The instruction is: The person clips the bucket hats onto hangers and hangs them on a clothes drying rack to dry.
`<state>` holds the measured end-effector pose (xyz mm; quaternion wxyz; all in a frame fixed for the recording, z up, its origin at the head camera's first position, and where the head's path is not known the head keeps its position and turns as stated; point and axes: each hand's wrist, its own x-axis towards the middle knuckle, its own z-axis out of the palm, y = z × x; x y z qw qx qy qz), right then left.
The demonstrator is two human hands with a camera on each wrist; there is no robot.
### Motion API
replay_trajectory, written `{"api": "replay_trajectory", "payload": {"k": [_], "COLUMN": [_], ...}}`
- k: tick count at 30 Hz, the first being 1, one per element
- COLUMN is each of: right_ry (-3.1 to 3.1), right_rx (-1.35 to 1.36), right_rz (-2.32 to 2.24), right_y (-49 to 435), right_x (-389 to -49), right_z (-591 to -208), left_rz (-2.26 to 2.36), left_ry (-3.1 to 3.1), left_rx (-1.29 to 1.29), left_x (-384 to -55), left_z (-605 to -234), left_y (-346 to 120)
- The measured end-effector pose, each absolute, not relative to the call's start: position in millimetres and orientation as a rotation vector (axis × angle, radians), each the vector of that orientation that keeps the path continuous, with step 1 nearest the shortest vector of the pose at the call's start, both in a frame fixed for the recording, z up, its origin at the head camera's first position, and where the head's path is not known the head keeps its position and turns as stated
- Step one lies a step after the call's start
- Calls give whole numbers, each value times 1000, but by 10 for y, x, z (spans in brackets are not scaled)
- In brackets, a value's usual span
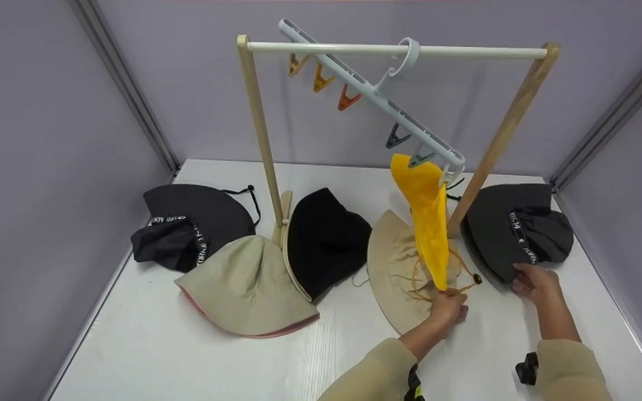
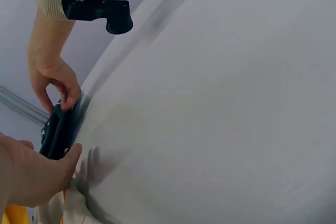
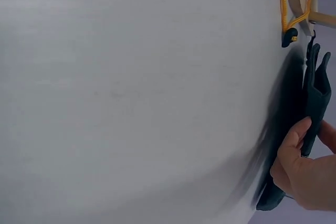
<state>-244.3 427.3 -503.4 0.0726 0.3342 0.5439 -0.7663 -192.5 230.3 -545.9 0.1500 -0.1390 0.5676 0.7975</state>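
My right hand [image 1: 535, 281] pinches the brim edge of a dark sun hat [image 1: 491, 223] with white lettering on its band; in the right wrist view, thumb and fingers are on either side of the dark brim [image 3: 315, 103]. My left hand [image 1: 448, 311] is just below the tip of a yellow hat [image 1: 429, 223], over the beige hat's edge. The yellow hat hangs folded from the low right end of a pale clip hanger [image 1: 377, 97]. Beneath it lies a beige sun hat [image 1: 390, 267] with an orange cord [image 1: 457, 287] and dark toggle.
A white rod on a wooden stand [image 1: 507, 128] carries the tilted hanger, whose coloured clips [image 1: 349, 99] dangle. Leftward on the white table [image 1: 198, 356] lie a black bucket hat [image 1: 326, 239], a khaki hat [image 1: 248, 289] and another dark sun hat [image 1: 204, 206]. Grey walls enclose the table.
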Motion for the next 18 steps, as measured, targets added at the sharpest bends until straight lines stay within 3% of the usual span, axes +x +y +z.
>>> {"api": "replay_trajectory", "payload": {"k": [18], "right_ry": [1557], "right_rx": [895], "right_rz": [-2450], "right_y": [3920], "right_x": [-2019], "right_z": [-5036], "left_rz": [2277], "left_ry": [1356], "left_rx": [-419], "left_x": [-2098], "left_z": [-5355], "left_y": [2675]}}
